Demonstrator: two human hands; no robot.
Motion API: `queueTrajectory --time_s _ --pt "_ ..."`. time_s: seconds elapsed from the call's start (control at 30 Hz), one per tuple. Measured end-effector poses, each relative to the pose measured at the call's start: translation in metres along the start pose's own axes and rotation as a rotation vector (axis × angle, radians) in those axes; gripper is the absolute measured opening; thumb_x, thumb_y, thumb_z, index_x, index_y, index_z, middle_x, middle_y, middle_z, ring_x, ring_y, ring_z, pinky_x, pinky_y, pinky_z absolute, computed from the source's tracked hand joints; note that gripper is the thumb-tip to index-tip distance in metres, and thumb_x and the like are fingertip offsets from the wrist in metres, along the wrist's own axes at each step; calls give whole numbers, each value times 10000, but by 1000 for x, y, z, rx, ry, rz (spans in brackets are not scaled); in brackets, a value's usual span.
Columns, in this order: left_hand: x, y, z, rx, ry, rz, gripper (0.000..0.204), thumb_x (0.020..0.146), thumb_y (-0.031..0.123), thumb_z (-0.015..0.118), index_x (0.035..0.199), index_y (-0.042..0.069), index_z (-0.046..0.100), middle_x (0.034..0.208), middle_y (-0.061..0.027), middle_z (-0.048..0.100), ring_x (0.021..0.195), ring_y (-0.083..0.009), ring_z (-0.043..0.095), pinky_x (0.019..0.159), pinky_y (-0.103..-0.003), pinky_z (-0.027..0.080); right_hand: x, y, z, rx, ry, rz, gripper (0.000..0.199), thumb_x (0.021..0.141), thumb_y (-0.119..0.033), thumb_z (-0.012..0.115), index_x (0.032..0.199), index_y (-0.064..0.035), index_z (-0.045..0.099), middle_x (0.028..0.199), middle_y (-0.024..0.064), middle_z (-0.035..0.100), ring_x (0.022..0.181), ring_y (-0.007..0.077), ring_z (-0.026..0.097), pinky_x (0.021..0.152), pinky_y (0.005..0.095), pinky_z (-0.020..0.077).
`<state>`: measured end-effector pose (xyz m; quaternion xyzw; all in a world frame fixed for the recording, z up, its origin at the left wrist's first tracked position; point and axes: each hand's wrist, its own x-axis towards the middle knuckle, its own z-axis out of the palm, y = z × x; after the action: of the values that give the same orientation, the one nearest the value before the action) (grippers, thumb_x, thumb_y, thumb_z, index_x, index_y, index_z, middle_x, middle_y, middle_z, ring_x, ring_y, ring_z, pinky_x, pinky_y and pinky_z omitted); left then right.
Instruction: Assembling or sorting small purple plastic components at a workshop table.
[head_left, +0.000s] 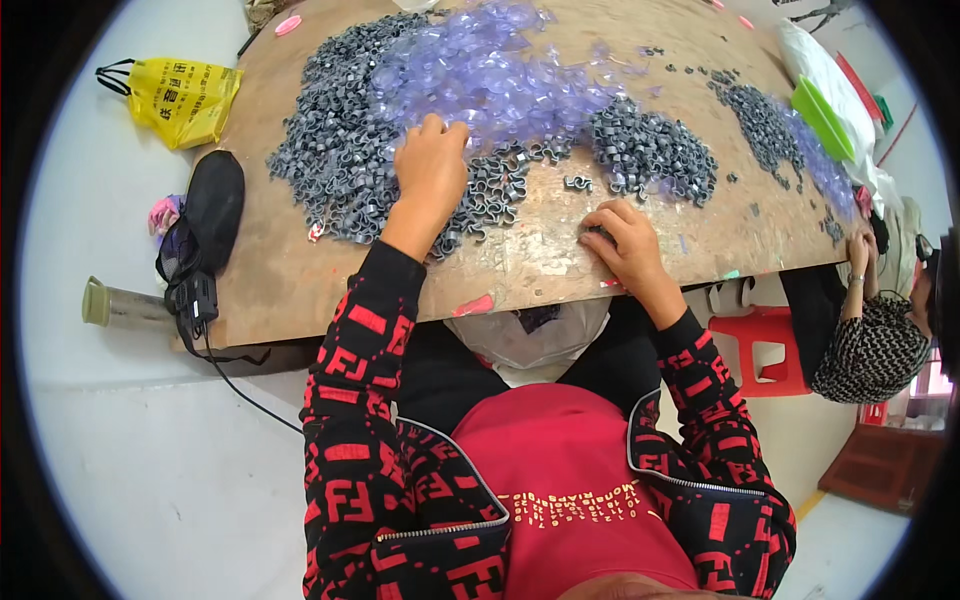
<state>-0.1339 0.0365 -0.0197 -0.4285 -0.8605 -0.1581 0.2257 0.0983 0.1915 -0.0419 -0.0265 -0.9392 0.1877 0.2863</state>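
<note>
In the head view, small grey clips (335,130), too many to count, fill three main heaps across the upper frame on one worktop (545,260); clear purple pieces (480,75) form two patches alongside. Left of centre, one left hand (432,175) dips into the largest heap, its grip hidden from me. Right of centre, one right hand (628,248) curls its fingers by something dark; whether it's pinched, I can't tell. One yellow bag (188,105) shows upper left.

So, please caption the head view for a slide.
Left hand over curved gray clips and translucent purple pieces; right hand at the wooden tabletop.
</note>
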Motion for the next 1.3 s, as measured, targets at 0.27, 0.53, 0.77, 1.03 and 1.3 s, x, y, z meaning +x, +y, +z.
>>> queueTrajectory --time_s 0.27,0.53,0.77,1.03,1.3 --pt "-17 0 -8 -801 61 -368 99 740 88 633 814 62 572 883 -70 603 693 -188 571 630 -299 463 -9 7 3 387 96 401 121 835 -39 570 950 -16 602 877 25 579 697 98 562 627 217 438" --pt "-32 38 -48 -1864 -243 -658 90 811 80 584 830 60 499 1019 -141 620 687 -86 566 618 -202 448 10 -4 -8 1121 108 703 176 898 -96 507 1040 -20 575 970 25 592 785 107 591 767 231 451" --pt "-57 71 -48 -2176 -434 -613 78 801 65 544 779 88 472 1008 -135 608 584 -52 468 562 -185 386 21 -23 -13 1484 116 663 143 850 -86 585 984 -50 554 904 45 599 801 139 591 768 273 462" --pt "-64 86 -52 -2348 -481 -793 88 853 131 550 882 54 520 935 -55 586 642 -81 482 606 -239 422 27 -52 -16 1484 160 608 136 821 -50 611 934 -53 533 882 44 587 812 138 569 755 277 463" --pt "-69 88 -47 -2373 -485 -736 136 859 117 569 969 46 533 846 -12 553 710 -90 541 648 -224 466 26 -62 -19 1224 168 524 175 812 -3 602 959 -35 513 961 37 541 845 118 558 774 259 466"
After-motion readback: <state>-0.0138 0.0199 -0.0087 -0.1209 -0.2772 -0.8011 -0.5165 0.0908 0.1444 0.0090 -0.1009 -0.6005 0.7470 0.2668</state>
